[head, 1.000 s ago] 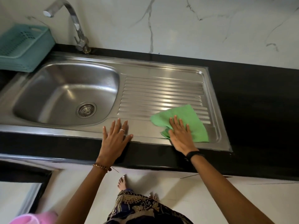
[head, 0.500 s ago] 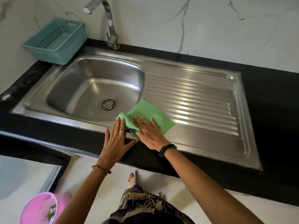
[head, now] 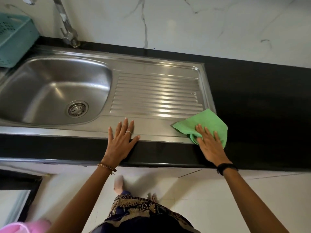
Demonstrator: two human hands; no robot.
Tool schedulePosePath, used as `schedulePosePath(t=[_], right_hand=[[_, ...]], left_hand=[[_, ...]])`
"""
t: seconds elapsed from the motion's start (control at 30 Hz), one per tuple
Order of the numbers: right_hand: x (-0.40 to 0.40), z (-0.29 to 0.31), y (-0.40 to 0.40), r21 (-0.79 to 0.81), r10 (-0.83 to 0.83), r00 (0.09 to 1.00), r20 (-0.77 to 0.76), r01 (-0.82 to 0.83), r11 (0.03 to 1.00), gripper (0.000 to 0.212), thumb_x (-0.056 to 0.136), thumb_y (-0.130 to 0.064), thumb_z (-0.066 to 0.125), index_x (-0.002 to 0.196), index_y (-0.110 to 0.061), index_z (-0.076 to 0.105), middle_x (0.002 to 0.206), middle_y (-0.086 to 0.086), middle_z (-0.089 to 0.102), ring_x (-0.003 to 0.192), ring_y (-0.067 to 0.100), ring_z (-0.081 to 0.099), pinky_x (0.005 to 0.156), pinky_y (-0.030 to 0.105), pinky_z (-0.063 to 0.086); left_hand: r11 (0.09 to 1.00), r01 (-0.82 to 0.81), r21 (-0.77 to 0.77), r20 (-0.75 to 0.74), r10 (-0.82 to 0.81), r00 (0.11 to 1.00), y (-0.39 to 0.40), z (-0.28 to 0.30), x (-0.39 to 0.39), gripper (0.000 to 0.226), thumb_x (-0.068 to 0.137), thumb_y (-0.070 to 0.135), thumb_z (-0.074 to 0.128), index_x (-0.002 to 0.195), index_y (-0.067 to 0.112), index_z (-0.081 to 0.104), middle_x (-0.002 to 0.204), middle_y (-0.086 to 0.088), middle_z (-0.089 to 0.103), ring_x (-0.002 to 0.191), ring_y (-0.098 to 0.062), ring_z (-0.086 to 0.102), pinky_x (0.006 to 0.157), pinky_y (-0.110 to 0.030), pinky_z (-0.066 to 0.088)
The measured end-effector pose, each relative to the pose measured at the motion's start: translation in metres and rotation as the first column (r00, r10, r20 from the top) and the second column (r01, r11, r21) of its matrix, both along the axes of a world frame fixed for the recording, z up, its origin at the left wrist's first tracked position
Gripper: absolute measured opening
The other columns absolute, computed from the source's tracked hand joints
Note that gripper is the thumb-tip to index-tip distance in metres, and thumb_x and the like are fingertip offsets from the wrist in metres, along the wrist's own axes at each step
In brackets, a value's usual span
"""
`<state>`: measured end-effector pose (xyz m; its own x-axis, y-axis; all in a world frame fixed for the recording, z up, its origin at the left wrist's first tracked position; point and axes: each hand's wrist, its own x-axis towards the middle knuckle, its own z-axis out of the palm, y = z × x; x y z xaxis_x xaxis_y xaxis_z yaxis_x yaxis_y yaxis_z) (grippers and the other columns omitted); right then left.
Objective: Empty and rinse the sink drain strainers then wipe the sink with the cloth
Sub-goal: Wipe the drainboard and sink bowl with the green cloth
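The stainless steel sink (head: 151, 68) has its bowl on the left and a ribbed drainboard (head: 156, 95) on the right. A round metal drain strainer (head: 77, 109) sits in the bowl's drain. My right hand (head: 209, 143) presses flat on a green cloth (head: 207, 123) at the drainboard's front right corner, partly over the black counter. My left hand (head: 122, 142) lies flat with fingers spread on the sink's front rim and the counter edge, holding nothing.
A chrome tap (head: 64, 22) stands behind the bowl. A teal plastic basket (head: 13, 39) sits at the far left. The black counter (head: 260, 98) runs right of the sink. A pink bin (head: 25, 227) is on the floor, bottom left. My feet show below.
My right hand has swept the green cloth from beside the bowl rightward along the front rim to the drainboard's right corner. My left hand stays planted on the rim.
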<state>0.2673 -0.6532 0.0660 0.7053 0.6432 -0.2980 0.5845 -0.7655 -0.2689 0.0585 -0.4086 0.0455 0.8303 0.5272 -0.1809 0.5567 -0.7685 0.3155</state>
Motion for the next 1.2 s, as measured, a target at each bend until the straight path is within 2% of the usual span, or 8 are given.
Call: schedulePosePath(t=[0.17, 0.3, 0.37, 0.47, 0.53, 0.87, 1.07, 1.2], right_hand=[[-0.027, 0.003, -0.008, 0.054, -0.017, 1.0, -0.013, 0.018, 0.998, 0.049, 0.102, -0.023, 0.023, 0.15, -0.023, 0.012, 0.16, -0.005, 0.009, 0.148, 0.014, 0.006, 0.12, 0.041, -0.005], [-0.051, 0.005, 0.016, 0.07, 0.181, 0.982, -0.047, -0.177, 0.982, 0.05, 0.102, -0.026, 0.024, 0.15, -0.025, 0.009, 0.159, -0.008, 0.005, 0.148, 0.011, 0.002, 0.12, 0.039, -0.006], [-0.06, 0.007, 0.042, 0.077, 0.306, 0.949, -0.076, -0.3, 0.951, 0.05, 0.101, -0.028, 0.024, 0.15, -0.028, 0.01, 0.159, -0.01, 0.005, 0.147, 0.01, 0.001, 0.119, 0.037, -0.008], [-0.07, 0.009, 0.092, 0.111, 0.44, 0.88, -0.176, -0.427, 0.898, 0.048, 0.101, -0.031, 0.026, 0.148, -0.032, 0.018, 0.159, -0.012, 0.008, 0.147, 0.007, 0.002, 0.119, 0.041, -0.011], [-0.076, 0.008, 0.131, 0.136, 0.521, 0.813, -0.258, -0.504, 0.853, 0.047, 0.101, -0.034, 0.027, 0.147, -0.034, 0.022, 0.159, -0.013, 0.007, 0.147, 0.006, -0.002, 0.117, 0.046, -0.016], [-0.18, -0.011, 0.326, 0.123, 0.765, 0.607, -0.216, -0.76, 0.638, 0.051, 0.099, -0.051, 0.018, 0.148, -0.04, 0.011, 0.16, -0.012, -0.001, 0.147, 0.013, -0.006, 0.113, 0.054, -0.018], [-0.221, -0.009, 0.37, 0.151, 0.734, 0.624, -0.268, -0.725, 0.672, 0.052, 0.1, -0.046, 0.023, 0.149, -0.038, 0.008, 0.159, -0.016, 0.005, 0.147, 0.009, 0.007, 0.119, 0.046, 0.001], [-0.196, -0.008, 0.321, 0.118, 0.74, 0.65, -0.174, -0.732, 0.671, 0.05, 0.1, -0.044, 0.024, 0.145, -0.046, 0.003, 0.151, -0.027, -0.003, 0.144, 0.001, -0.004, 0.118, 0.037, -0.012]], left_hand=[[0.999, -0.052, 0.005, -0.024, 0.052, 0.998, -0.001, 0.003, -0.005, 0.073, 0.091, 0.059, 0.02, 0.147, 0.022, -0.008, 0.158, -0.007, -0.009, 0.146, -0.027, -0.008, 0.117, -0.055, -0.008], [0.997, -0.012, 0.081, -0.112, 0.021, 0.993, 0.004, 0.015, -0.027, 0.117, 0.048, 0.079, -0.035, 0.147, 0.021, -0.011, 0.157, -0.01, -0.014, 0.145, -0.03, -0.012, 0.114, -0.056, -0.009], [0.996, -0.032, 0.078, -0.153, 0.044, 0.987, 0.013, 0.02, -0.042, 0.124, 0.042, 0.078, -0.04, 0.148, 0.022, -0.006, 0.157, -0.01, -0.014, 0.145, -0.03, -0.015, 0.111, -0.056, -0.012], [0.987, -0.136, 0.091, -0.093, 0.145, 0.985, 0.034, 0.021, -0.068, 0.066, 0.094, 0.052, 0.023, 0.149, 0.021, 0.002, 0.158, -0.009, -0.01, 0.145, -0.03, -0.012, 0.114, -0.062, -0.004], [0.978, -0.099, 0.183, -0.076, 0.115, 0.99, 0.052, 0.017, -0.091, 0.061, 0.095, 0.021, 0.046, 0.148, 0.019, 0.016, 0.158, -0.01, -0.006, 0.144, -0.035, -0.011, 0.111, -0.066, -0.006], [0.932, -0.322, 0.168, 0.083, 0.312, 0.946, 0.17, 0.006, -0.177, 0.049, 0.095, 0.013, 0.046, 0.143, 0.013, 0.032, 0.151, -0.014, 0.032, 0.141, -0.035, 0.023, 0.111, -0.06, 0.003], [0.966, -0.181, 0.186, -0.044, 0.192, 0.98, 0.238, 0.011, -0.203, 0.053, 0.094, 0.032, 0.02, 0.143, 0.015, 0.033, 0.151, -0.013, 0.032, 0.142, -0.036, 0.02, 0.111, -0.063, 0.008], [0.98, -0.036, 0.194, -0.113, 0.059, 0.992, 0.258, 0.006, -0.22, 0.044, 0.094, 0.019, 0.049, 0.138, 0.02, 0.042, 0.148, -0.011, 0.038, 0.141, -0.037, 0.025, 0.107, -0.071, 0.006]])
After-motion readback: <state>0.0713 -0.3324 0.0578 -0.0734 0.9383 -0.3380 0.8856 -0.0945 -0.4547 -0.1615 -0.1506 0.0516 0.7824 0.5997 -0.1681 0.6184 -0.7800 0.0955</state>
